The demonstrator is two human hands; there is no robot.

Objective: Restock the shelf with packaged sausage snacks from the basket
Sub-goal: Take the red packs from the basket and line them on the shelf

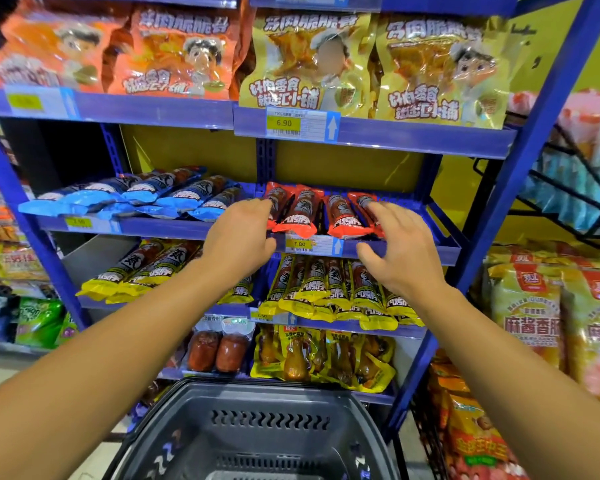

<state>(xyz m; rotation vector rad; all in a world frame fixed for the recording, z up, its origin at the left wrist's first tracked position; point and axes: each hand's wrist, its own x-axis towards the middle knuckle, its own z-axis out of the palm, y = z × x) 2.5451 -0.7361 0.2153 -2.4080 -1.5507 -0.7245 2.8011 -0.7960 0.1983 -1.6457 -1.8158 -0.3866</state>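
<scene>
Red sausage packs (321, 211) lie in a row on the blue shelf (444, 249), both hands at their ends.

Four red packs sit side by side on the middle tier, above a 7.80 price tag (300, 244); blue packs (146, 197) fill the tier's left half and yellow packs (329, 289) the tier below. The grey basket (257, 431) stands beneath, its visible inside showing no packs. The left hand (239, 237) rests on the leftmost red pack, fingers (260, 204) loosely curved over it. The right hand (399, 249) touches the rightmost pack with fingers spread apart, gripping nothing.
</scene>
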